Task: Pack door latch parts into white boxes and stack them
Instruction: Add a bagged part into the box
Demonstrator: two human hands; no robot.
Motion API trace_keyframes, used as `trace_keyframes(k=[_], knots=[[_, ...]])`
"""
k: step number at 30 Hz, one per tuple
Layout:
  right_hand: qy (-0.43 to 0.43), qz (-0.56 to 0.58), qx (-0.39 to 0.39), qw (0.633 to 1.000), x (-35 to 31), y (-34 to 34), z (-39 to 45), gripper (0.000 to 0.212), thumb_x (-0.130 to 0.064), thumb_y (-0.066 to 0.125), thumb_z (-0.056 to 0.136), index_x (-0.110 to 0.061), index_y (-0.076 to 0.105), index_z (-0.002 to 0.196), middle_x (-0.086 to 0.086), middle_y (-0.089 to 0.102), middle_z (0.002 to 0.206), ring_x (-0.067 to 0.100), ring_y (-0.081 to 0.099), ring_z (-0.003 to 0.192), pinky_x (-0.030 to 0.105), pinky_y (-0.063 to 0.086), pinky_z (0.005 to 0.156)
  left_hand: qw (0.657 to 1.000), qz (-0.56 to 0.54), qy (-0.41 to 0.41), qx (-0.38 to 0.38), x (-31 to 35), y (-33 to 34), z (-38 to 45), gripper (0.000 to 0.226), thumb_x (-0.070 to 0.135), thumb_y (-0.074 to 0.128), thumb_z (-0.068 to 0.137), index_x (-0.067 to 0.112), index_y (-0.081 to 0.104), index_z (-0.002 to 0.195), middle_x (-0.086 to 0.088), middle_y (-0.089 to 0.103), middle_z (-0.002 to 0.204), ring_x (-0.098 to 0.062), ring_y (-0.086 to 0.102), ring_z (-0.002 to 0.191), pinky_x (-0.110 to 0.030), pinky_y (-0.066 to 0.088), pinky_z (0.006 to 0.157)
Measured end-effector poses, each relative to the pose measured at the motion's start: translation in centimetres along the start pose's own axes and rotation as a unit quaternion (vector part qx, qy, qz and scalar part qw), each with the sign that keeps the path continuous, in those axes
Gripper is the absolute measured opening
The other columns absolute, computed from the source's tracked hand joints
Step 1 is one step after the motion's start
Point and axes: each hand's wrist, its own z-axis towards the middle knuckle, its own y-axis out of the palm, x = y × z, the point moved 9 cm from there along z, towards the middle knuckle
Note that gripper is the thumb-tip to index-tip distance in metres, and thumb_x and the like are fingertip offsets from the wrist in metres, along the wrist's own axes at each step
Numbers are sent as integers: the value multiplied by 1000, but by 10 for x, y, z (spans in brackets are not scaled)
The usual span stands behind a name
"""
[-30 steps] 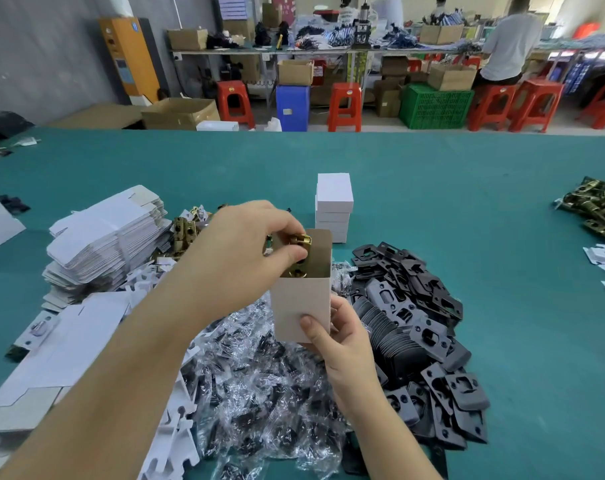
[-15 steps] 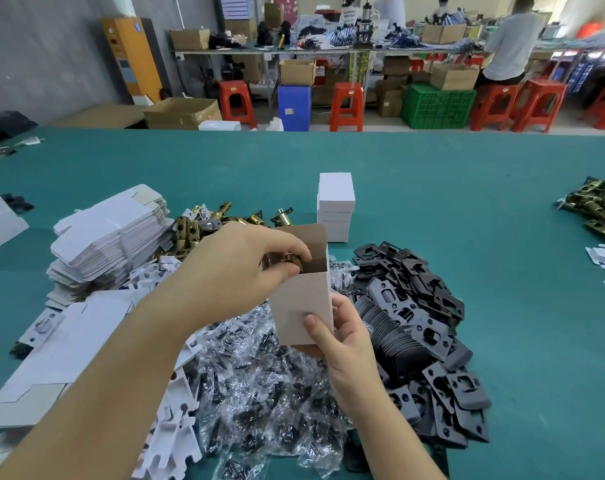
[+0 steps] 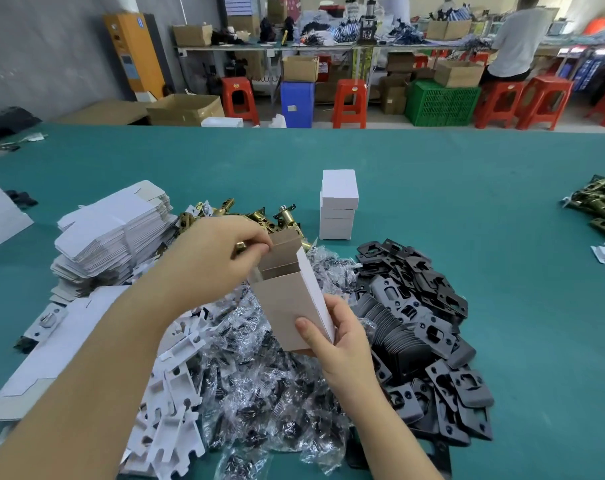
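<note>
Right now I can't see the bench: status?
Right hand grips open box. Left hand pinches its top flap, brass latch under fingers. Finished stack beyond, nothing blocking.

1. An orange cabinet (image 3: pixel 133 53) stands against the grey wall at the upper left of the frame.
2. Red plastic stools (image 3: pixel 349 102) line the floor across the top, with a blue bin (image 3: pixel 296 103) between two of them.
3. A green crate (image 3: pixel 441 102) sits at the upper right.
4. A person in a white shirt (image 3: pixel 517 41) sits at the far benches, upper right.
5. Open brown cartons (image 3: pixel 185 109) lie on the floor, upper left.
</note>
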Motion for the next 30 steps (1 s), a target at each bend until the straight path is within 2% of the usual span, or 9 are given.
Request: trace_keyframes(k=[4,6,8,11,14,19,24,27,30], knots=[[-20,-32,1,999,-5,0,-1,33,-54,74,78,-52,61,107,-19,68,106,8,69,94,35,64,71,996,34,-83,15,-49,-14,-4,17,19,63,98,33,68,90,27,63,67,-3,54,53,-17,36,49],[-23,-38,5,999,-5,0,-2,32,-53,73,79,-53,60,108,-20,68,106,6,68,94,28,61,71,982,115,-144,-49,-84,-7,-7,15,21,61,99,34,63,92,18,67,83,-6,57,66,-27,41,57],[-21,-43,8,999,-3,0,-2,30,-51,73,81,-55,59,108,-19,68,109,8,68,97,33,63,75,955,177,-201,-125,-115,4,-16,8,27,60,100,28,66,106,8,66,99,-7,57,74,-31,47,67],[-21,-49,9,999,-1,1,-2,29,-45,73,85,-58,59,106,-21,68,109,9,68,97,39,64,78,917,216,-241,-232,-141,28,-36,33,40,65,97,25,61,126,6,65,107,-13,62,89,-38,56,86],[-21,-51,11,998,-1,1,-2,29,-43,74,86,-58,59,107,-22,68,108,8,68,96,32,63,74,899,234,-245,-279,-151,45,-49,49,52,70,89,28,55,129,8,59,110,-14,62,99,-39,55,91],[-10,-47,13,999,1,1,-2,30,-43,75,86,-58,60,107,-20,68,110,11,69,97,36,64,76,890,272,-241,-276,-151,53,-53,46,44,72,87,27,52,124,6,56,112,-17,59,98,-33,53,77],[-1,-42,13,999,4,1,-2,30,-47,75,83,-56,60,108,-19,69,108,12,69,98,44,65,78,894,284,-233,-256,-146,51,-51,36,36,66,89,25,52,120,5,52,111,-17,59,94,-34,55,76],[6,-25,20,999,5,0,-1,31,-44,76,83,-54,62,109,-15,70,109,14,70,100,45,64,80,930,196,-229,-210,-136,44,-43,39,32,69,89,28,51,124,1,40,120,-14,62,86,-31,54,68],[19,5,31,999,9,-3,0,33,-40,78,82,-48,64,111,-7,72,110,22,71,102,51,63,83,970,38,-188,-152,-105,33,-31,24,29,75,89,37,62,107,5,43,116,-6,65,78,-18,52,62]])
